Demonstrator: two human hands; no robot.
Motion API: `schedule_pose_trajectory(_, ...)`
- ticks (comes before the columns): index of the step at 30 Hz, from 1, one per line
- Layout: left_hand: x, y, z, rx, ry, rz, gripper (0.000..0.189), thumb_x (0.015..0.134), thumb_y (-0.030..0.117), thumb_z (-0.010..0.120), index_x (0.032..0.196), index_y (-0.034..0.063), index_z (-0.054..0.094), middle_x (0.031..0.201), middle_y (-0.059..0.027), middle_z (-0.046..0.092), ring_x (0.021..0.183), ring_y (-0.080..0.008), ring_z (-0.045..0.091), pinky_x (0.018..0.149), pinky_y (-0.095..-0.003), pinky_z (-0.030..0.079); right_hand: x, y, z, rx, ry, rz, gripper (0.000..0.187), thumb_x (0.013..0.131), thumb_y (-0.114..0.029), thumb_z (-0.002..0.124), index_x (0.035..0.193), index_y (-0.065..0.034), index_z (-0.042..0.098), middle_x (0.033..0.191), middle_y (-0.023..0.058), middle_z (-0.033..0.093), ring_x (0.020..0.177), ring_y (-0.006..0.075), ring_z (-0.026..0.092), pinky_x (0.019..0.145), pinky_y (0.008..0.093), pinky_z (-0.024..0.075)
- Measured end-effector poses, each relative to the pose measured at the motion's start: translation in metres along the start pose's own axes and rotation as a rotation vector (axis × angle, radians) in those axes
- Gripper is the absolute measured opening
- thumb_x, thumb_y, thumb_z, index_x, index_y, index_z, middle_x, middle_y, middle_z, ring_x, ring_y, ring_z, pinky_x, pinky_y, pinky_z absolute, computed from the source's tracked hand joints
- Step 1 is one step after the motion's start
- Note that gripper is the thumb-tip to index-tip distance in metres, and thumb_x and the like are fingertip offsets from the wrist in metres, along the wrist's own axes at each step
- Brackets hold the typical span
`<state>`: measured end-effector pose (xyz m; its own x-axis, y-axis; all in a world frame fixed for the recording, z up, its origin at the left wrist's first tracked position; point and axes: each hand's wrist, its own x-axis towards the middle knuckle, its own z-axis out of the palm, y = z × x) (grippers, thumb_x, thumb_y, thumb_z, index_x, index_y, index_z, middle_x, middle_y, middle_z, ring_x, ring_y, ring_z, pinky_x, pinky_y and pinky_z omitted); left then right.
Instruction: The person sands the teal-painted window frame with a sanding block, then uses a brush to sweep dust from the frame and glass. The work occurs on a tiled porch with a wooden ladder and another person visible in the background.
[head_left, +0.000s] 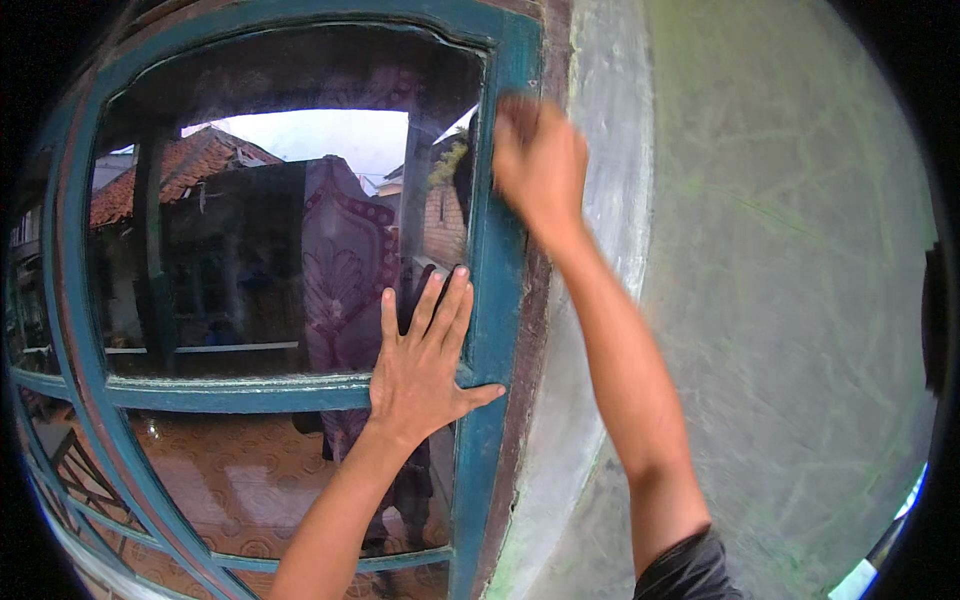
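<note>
My left hand (420, 367) is spread against the window, fingers on the upper glass pane (225, 285) and palm over the teal crossbar (247, 396). Its thumb reaches onto the right upright of the teal wooden window frame (499, 292). Higher up, my right hand (544, 161) is curled around a small dark brown pad or folded sheet (521, 112), pressed to or just over that upright. Motion blur hides what exactly it is. The teal paint looks worn along the edges, with pale residue beside the glass.
Brown, weathered outer framing (534, 315) borders the sash, then a grey plaster strip (611, 150) and a greenish-grey wall (780, 225). A lower glass pane (247, 480) sits below the crossbar. A patterned purple curtain (345, 247) shows through reflections of roofs. More teal window framing (56, 247) continues left.
</note>
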<state>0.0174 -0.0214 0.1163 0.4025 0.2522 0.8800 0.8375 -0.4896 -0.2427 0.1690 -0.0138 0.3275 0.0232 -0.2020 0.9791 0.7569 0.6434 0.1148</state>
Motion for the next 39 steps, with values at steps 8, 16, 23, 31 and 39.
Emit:
schedule_pose_trajectory(8,0.004,0.004,-0.002,-0.014,0.004,0.007,0.135,0.068,0.082,0.076,0.164,-0.0022,0.032,0.177,-0.0121,0.02,0.164,-0.0317,0.016,0.127,-0.0726,0.007,0.001,0.006,0.0,0.012,0.01,0.025,0.022,0.09,-0.014,0.073,0.108,-0.0025,0.077,0.098,0.025,0.077,0.092,0.0439,0.075,0.084,0.0502,0.0591)
schedule_pose_trajectory(16,0.003,-0.001,0.0,-0.006,0.002,0.001,0.136,0.067,0.08,0.079,0.164,-0.0015,0.031,0.177,-0.0111,0.02,0.164,-0.0315,0.017,0.128,-0.0722,0.008,0.029,0.003,0.012,-0.068,0.065,-0.032,0.024,0.092,-0.016,0.071,0.109,-0.0004,0.077,0.102,0.0238,0.078,0.095,0.0426,0.076,0.086,0.0487,0.0584)
schedule_pose_trajectory(23,0.002,0.002,-0.003,-0.055,0.02,0.003,0.137,0.066,0.078,0.08,0.165,-0.0013,0.029,0.177,-0.0109,0.021,0.164,-0.0313,0.017,0.128,-0.0715,0.007,0.0,0.004,-0.005,-0.108,-0.037,-0.075,0.02,0.09,-0.015,0.073,0.104,-0.0011,0.076,0.098,0.0248,0.077,0.093,0.0438,0.075,0.082,0.05,0.0588)
schedule_pose_trajectory(31,0.003,0.002,-0.007,0.007,-0.013,-0.02,0.134,0.069,0.078,0.078,0.166,0.001,0.029,0.178,-0.0086,0.018,0.164,-0.0293,0.016,0.129,-0.0701,0.008,0.076,0.022,0.013,-0.151,0.04,-0.062,0.026,0.09,-0.022,0.074,0.107,-0.004,0.078,0.101,0.0211,0.079,0.096,0.0428,0.076,0.088,0.0482,0.0587)
schedule_pose_trajectory(39,0.003,0.004,-0.011,0.026,-0.055,-0.042,0.13,0.073,0.081,0.072,0.167,0.0044,0.028,0.178,-0.0062,0.017,0.164,-0.0253,0.014,0.13,-0.0683,0.01,-0.099,0.007,-0.042,0.156,-0.155,-0.011,0.026,0.093,-0.004,0.073,0.119,0.0013,0.074,0.105,0.0234,0.079,0.1,0.037,0.078,0.088,0.0428,0.0604)
